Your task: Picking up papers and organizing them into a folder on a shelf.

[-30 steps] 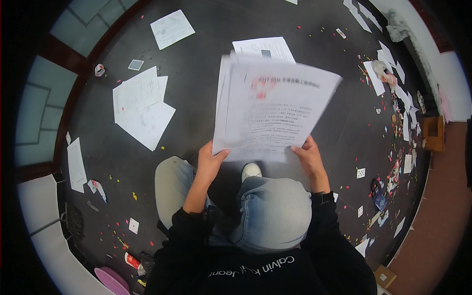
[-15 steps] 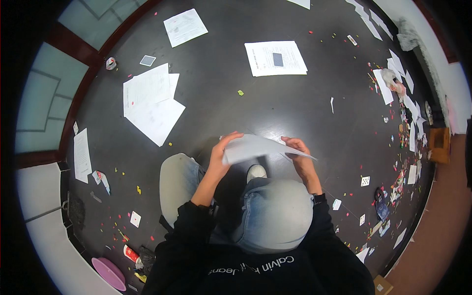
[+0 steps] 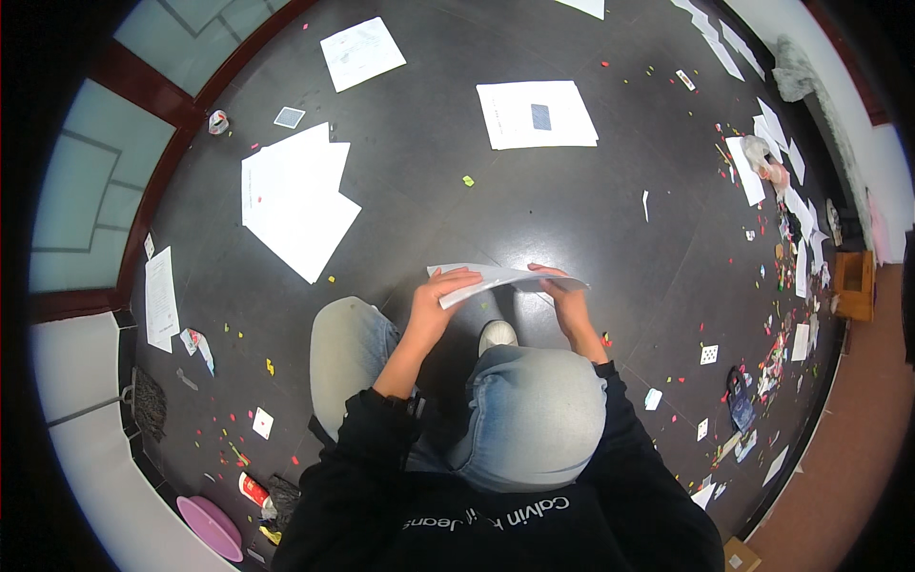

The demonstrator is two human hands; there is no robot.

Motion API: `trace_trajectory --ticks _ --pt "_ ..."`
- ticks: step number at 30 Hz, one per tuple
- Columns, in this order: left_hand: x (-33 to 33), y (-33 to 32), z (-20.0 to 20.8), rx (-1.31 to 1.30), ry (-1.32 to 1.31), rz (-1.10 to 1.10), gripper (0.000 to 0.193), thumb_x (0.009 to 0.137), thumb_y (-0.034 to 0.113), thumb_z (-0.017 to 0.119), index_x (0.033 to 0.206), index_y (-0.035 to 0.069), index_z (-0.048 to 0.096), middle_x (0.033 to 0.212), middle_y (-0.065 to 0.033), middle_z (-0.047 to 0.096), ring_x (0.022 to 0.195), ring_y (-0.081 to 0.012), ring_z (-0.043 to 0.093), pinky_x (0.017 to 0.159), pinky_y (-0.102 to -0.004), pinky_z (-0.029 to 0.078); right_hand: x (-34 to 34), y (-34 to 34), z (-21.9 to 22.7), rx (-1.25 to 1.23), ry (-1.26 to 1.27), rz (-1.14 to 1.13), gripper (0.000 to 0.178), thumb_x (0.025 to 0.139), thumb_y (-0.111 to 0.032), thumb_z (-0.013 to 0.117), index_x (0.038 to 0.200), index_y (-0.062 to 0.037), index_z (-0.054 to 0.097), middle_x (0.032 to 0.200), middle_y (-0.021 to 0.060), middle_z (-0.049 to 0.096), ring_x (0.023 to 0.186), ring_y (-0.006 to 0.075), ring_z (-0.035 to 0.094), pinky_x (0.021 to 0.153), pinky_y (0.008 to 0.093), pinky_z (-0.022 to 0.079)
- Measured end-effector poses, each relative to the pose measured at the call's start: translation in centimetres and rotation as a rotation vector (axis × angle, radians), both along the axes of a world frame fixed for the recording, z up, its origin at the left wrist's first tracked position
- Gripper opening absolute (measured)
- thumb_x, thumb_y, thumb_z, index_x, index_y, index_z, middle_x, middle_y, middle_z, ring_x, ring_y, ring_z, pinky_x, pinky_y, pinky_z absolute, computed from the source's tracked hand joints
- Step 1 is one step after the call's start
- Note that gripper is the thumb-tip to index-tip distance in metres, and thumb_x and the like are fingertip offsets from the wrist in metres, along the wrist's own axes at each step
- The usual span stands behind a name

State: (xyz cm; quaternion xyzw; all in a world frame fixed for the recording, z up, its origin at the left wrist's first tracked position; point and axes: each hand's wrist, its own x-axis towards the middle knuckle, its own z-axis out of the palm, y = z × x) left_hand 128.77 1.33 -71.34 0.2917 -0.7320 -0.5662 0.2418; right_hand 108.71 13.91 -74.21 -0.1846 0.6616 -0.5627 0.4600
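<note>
A knee (image 3: 536, 410) hides most of a white shoe (image 3: 497, 335). Just past it, the left hand (image 3: 434, 303) and right hand (image 3: 569, 303) pinch bent papers (image 3: 491, 275) by their ends; the grip underneath is hidden. Farther, one sheet (image 3: 584, 8) gets cut off.

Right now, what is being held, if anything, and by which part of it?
White paper, held at both ends: the left grip on its left end, the right grip on its right. The sheet count can't be told.

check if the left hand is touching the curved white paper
Touching. The head view shows the left hand lying across the left end of the curved white paper, with no gap.
</note>
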Motion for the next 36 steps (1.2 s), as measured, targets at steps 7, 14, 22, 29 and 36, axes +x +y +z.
trace_trajectory --ticks 7,14,22,29,36 --pt "0.2 0.6 4.0 -0.145 -0.024 -0.024 0.045 0.063 -0.008 0.054 0.104 0.009 0.057 0.105 -0.0086 0.056 0.102 -0.0248 0.051 0.092 -0.0345 0.035 -1.2 -1.8 5.3 -0.651 -0.494 -0.014 0.017 0.076 -0.016 0.058 0.087 -0.0081 0.048 0.087 0.0067 0.050 0.101 0.0233 0.045 0.090 0.0363 0.036" --pt "3.0 -0.5 4.5 -0.347 -0.289 0.258 0.048 0.060 -0.014 0.042 0.102 0.005 0.055 0.105 -0.0132 0.055 0.100 -0.0268 0.052 0.084 -0.0302 0.040 -1.3 -7.4 6.5 -0.782 -0.708 0.137 0.030 0.081 -0.028 0.054 0.099 -0.0050 0.048 0.094 0.0071 0.051 0.104 0.0212 0.043 0.092 0.0335 0.034" --pt "6.9 -0.2 -0.4 0.099 -0.508 0.594 0.022 0.080 0.007 0.047 0.098 -0.004 0.053 0.085 -0.0209 0.059 0.080 -0.0319 0.058 0.069 -0.0329 0.043 -5.7 -18.3 -8.1 -0.091 -0.071 0.449 0.054 0.077 -0.017 0.059 0.122 -0.0028 0.035 0.122 0.0125 0.041 0.115 0.0228 0.037 0.094 0.0316 0.031" --pt "5.8 -2.4 -11.6 0.608 -0.366 0.647 0.028 0.077 0.006 0.052 0.103 -0.005 0.051 0.092 -0.0141 0.060 0.082 -0.0183 0.056 0.076 -0.0284 0.042 -8.6 -24.6 -14.6 0.332 1.149 0.386 0.054 0.077 -0.028 0.054 0.124 -0.0094 0.036 0.132 0.0131 0.027 0.124 0.0322 0.020 0.099 0.0470 0.019" --pt "6.9 0.1 -15.2 0.536 -0.401 0.656 0.027 0.076 0.009 0.054 0.099 -0.005 0.053 0.092 -0.0138 0.060 0.081 -0.0197 0.057 0.075 -0.0287 0.042 -12.9 -22.3 -16.0 0.479 1.282 0.434 0.048 0.081 -0.030 0.047 0.125 -0.0183 0.035 0.133 0.0085 0.027 0.124 0.0290 0.021 0.098 0.0521 0.016"
